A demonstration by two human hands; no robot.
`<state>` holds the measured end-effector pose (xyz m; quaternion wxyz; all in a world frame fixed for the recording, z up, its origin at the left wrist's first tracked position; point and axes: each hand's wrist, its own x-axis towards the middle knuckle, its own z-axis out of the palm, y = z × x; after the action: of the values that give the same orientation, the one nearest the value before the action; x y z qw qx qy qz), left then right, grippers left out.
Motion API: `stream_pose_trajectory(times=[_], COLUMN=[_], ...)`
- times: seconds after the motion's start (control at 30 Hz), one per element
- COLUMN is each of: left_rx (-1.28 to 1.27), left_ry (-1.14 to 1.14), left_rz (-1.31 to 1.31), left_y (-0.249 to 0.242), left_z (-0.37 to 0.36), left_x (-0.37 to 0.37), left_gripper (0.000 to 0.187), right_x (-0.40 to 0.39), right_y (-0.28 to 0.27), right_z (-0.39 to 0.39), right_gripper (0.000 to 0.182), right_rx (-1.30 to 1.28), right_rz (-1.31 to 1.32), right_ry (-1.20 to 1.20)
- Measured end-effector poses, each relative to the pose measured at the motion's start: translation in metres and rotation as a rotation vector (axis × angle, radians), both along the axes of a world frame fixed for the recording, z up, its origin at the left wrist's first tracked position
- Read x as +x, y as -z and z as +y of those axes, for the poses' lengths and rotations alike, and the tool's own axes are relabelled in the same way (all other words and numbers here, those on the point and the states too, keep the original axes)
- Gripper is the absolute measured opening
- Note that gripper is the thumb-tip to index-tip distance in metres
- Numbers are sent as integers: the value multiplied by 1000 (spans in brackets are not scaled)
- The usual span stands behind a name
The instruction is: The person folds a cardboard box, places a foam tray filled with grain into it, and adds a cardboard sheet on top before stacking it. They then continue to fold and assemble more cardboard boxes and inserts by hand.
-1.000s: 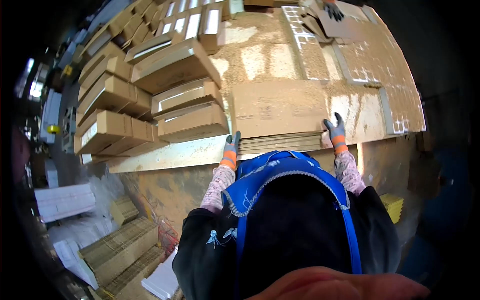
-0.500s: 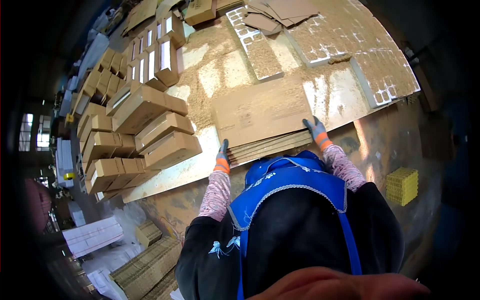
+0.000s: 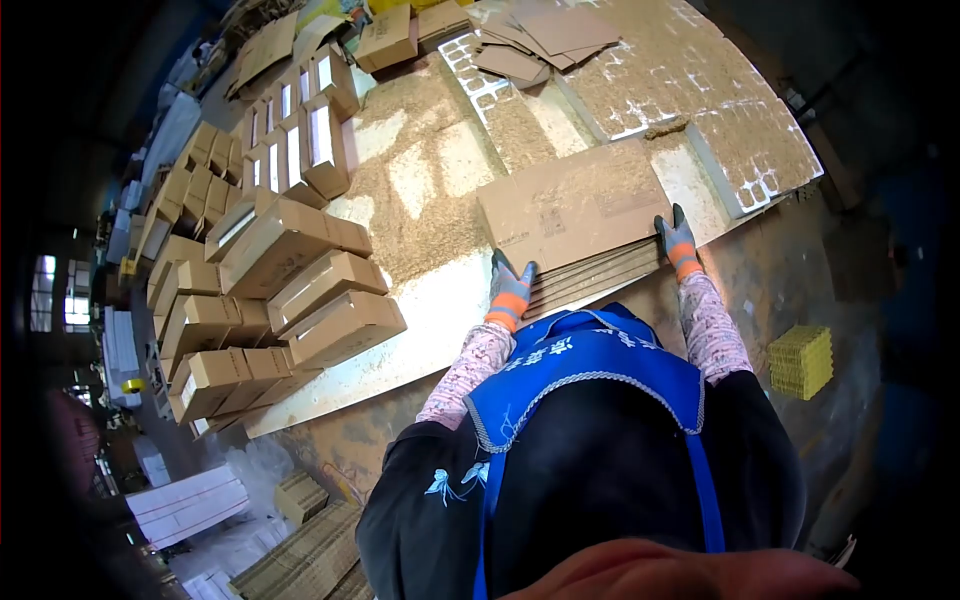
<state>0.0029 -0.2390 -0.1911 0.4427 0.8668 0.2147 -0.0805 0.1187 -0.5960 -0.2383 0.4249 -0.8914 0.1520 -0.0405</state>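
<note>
A stack of flattened cardboard cartons (image 3: 575, 205) lies at the near edge of the table, with brown dust on its top sheet and several layers showing along its front. My left hand (image 3: 510, 290), in a grey and orange glove, grips the stack's near left corner. On the near right corner my right hand (image 3: 679, 245), gloved alike, is closed around the edge. The fingertips beneath the layers are hidden.
Several assembled cartons (image 3: 345, 330) stand in rows to the left on the dusty table (image 3: 400, 345). White blocks covered in brown grit (image 3: 760, 150) lie at the right. Loose cardboard pieces (image 3: 560, 35) rest at the back. A yellow block-like bundle (image 3: 800, 362) sits beyond the table at lower right.
The carton stack has slid to the right along the table edge, with both my hands moving along with it. The view has shifted slightly.
</note>
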Motion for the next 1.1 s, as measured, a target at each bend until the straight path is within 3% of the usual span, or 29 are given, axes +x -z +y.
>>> stream_pose_trajectory(times=[0.07, 0.1, 0.2, 0.27, 0.3, 0.37, 0.47, 0.53, 0.57, 0.6, 0.67, 0.73, 0.8, 0.83, 0.93, 0.97, 1.0, 1.07, 1.1], left_rx=[19, 63, 360, 427, 393, 354, 474, 229, 195, 164, 253, 341, 603, 749, 845, 929, 1009, 1048, 1001], left_ry=[15, 99, 270, 278, 276, 286, 247, 177, 133, 91, 45, -6, 53, 129, 34, 35, 59, 250, 268], left_rz=[43, 10, -86, -46, -21, 20, -130, -107, -93, -84, -45, -6, 181, 27, 131, 192, 278, 259, 350], left_y=[-28, -41, -64, -120, -134, -153, -167, -164, -173, -183, -189, -199, -218, -195, -233, -233, -230, -203, -181], left_z=[2, 6, 22, 24, 28, 32, 21, 18, 13, 9, 4, -3, -12, -1, -40, -48, -57, -63, -60], left_x=[-1, -1, -1, 4, 9, 21, 37, 50, 51, 54, 58, 61, 65, 61, 73, 78, 83, 87, 93], left_gripper=[87, 87, 82, 76, 73, 70, 64, 62, 61, 61, 60, 58, 58, 59, 59, 56, 50, 52, 51], right_x=[-1, -4, -13, -6, -12, 0, 29, 62, 74, 84, 97, 109, 112, 117, 122, 138, 144, 131, 134], right_y=[3, -10, -79, -109, -149, -173, -174, -150, -144, -136, -127, -131, -159, -159, -184, -169, -152, -175, -179], right_z=[-5, -4, -8, -16, -3, -7, -1, 0, 2, 2, 6, 5, 3, 0, 12, 16, 20, 35, 39], right_gripper=[72, 75, 75, 68, 54, 33, 16, 14, 12, 13, 17, 20, 22, 29, 39, 54, 69, 89, 99], right_rx=[-140, 232, 271, 334, 499, 565, 648, 611, 800, 963, 1038, 1019, 746, 850, 1010, 918, 966, 864, 750], right_rz=[-55, 41, 42, -87, -137, -196, -361, -468, -502, -442, -330, -289, -297, -279, -326, -281, -138, 18, -147], right_ry=[-147, -21, -163, -136, -114, -55, -35, -38, -120, -170, -288, -362, -539, -672, -866, -1008, -962, -1030, -1034])
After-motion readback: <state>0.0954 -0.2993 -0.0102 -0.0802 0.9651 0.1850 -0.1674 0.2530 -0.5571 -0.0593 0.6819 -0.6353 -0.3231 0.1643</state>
